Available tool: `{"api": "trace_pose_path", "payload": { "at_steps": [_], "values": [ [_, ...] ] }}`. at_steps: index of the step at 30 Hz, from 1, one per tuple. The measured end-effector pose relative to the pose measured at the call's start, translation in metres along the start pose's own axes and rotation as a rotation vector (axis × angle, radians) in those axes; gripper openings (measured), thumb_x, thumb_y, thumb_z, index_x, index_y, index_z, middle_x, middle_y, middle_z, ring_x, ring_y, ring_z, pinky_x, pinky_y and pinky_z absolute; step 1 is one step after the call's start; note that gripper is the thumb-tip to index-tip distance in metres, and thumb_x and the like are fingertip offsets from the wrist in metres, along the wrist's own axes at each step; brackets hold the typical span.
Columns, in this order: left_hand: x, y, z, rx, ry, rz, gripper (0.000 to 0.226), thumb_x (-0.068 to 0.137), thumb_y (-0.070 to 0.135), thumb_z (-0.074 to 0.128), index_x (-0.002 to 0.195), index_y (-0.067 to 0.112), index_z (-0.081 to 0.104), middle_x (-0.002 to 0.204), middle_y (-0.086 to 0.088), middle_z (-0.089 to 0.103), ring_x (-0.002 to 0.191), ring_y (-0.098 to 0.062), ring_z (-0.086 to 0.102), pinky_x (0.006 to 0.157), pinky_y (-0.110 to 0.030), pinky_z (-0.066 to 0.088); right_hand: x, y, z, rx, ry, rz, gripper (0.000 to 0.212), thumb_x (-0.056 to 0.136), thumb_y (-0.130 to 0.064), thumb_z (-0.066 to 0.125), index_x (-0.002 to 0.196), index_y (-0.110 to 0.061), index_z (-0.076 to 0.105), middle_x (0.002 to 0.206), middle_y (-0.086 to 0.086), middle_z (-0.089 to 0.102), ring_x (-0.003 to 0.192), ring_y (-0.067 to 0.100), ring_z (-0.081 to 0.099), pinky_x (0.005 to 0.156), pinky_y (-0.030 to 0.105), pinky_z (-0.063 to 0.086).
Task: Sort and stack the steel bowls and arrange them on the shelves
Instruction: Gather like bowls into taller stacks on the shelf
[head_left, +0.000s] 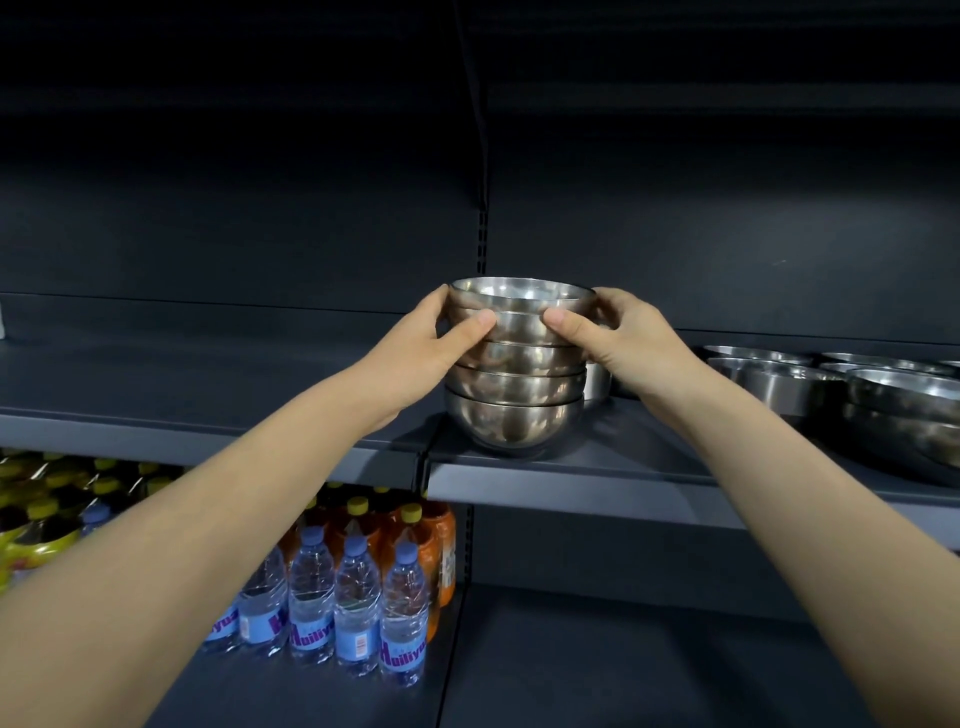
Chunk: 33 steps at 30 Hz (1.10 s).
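L hand (421, 338) & R hand (618, 338) both grip the upper part of my stack of small steel bowls (514, 384): thumbs on the front wall, fingers curled round the sides. Stack's approx five deep, and the bottom bowl seems to sit on the mid shelf (597, 467), near the front edge. So the small ones look nested. Wider bowls (779, 384) to the R are only partly stacked, prob left to sort. Shelving is dark grey metal in a dim store aisle. Shelf below has water bottles (358, 597) & orange drinks (421, 535).
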<state>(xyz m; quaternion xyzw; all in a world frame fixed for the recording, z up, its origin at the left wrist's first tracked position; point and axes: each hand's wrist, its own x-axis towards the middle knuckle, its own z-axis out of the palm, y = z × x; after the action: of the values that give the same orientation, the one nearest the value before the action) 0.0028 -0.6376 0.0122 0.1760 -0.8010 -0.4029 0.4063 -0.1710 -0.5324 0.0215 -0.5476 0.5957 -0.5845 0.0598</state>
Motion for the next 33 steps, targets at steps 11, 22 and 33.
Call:
{"api": "trace_pose_path", "payload": {
  "at_steps": [11, 22, 33],
  "values": [
    [-0.001, 0.0027, 0.0033, -0.064, 0.073, -0.01, 0.044, 0.089, 0.035, 0.057, 0.127, 0.021, 0.04, 0.097, 0.015, 0.061, 0.065, 0.01, 0.064, 0.065, -0.013, 0.049, -0.0006, -0.004, 0.003, -0.153, 0.071, 0.025, 0.061, 0.082, -0.066, 0.052, 0.119, -0.017, 0.056, 0.114, -0.005, 0.062, 0.107, 0.013, 0.058, 0.098, 0.037, 0.047],
    [0.0009, -0.0014, -0.0026, -0.026, 0.012, 0.029, 0.019, 0.089, 0.028, 0.06, 0.106, 0.024, 0.053, 0.104, 0.017, 0.061, 0.085, 0.011, 0.061, 0.064, -0.003, 0.046, -0.0006, -0.0099, 0.0041, -0.157, 0.064, 0.056, 0.092, 0.061, -0.084, 0.045, 0.119, -0.014, 0.059, 0.114, -0.003, 0.064, 0.106, 0.015, 0.061, 0.097, 0.042, 0.049],
    [0.004, -0.0005, -0.0034, -0.06, 0.053, -0.001, 0.034, 0.093, 0.039, 0.048, 0.119, 0.018, 0.048, 0.087, 0.013, 0.066, 0.071, 0.003, 0.065, 0.089, -0.026, 0.048, 0.002, -0.0062, 0.0051, -0.126, 0.077, 0.027, 0.051, 0.082, -0.064, 0.053, 0.107, -0.021, 0.056, 0.108, -0.005, 0.064, 0.103, 0.013, 0.06, 0.097, 0.043, 0.049]
  ]
}}
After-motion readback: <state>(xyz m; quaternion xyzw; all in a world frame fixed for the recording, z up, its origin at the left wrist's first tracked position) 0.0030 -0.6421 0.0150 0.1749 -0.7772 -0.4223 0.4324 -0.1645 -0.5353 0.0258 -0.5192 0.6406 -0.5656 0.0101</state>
